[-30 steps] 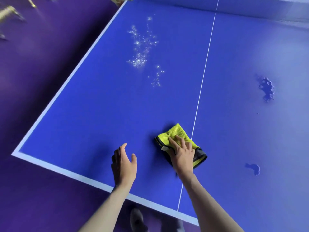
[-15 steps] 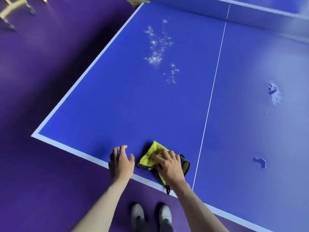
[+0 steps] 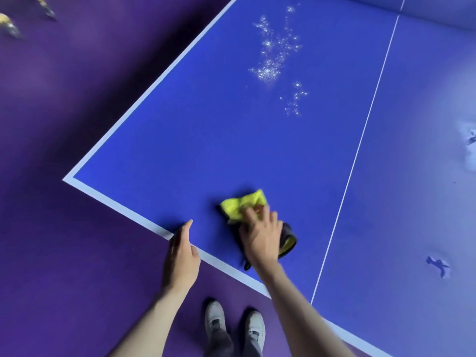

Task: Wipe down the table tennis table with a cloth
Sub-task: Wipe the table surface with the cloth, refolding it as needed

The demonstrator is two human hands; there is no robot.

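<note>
The blue table tennis table (image 3: pixel 231 140) fills the view, with white edge lines and a white centre line. A yellow cloth with a dark backing (image 3: pixel 242 204) lies bunched on the table near the front edge. My right hand (image 3: pixel 261 237) presses down on it, fingers spread over the cloth and hiding its middle. My left hand (image 3: pixel 181 256) rests on the table's front edge to the left of the cloth, thumb on top, holding nothing. A patch of glistening water droplets (image 3: pixel 275 57) sits far up the left half.
Small wet puddles mark the right half: one (image 3: pixel 438 266) near the front, another (image 3: pixel 470 143) at the right edge. The purple floor (image 3: pixel 64 253) surrounds the table. My two grey shoes (image 3: pixel 234 323) stand below the front edge. Blurred yellowish objects (image 3: pixel 10 27) lie at top left.
My right hand has dragged the cloth from beside the centre line toward the front edge and left. My left hand has shifted from the table surface to its front edge.
</note>
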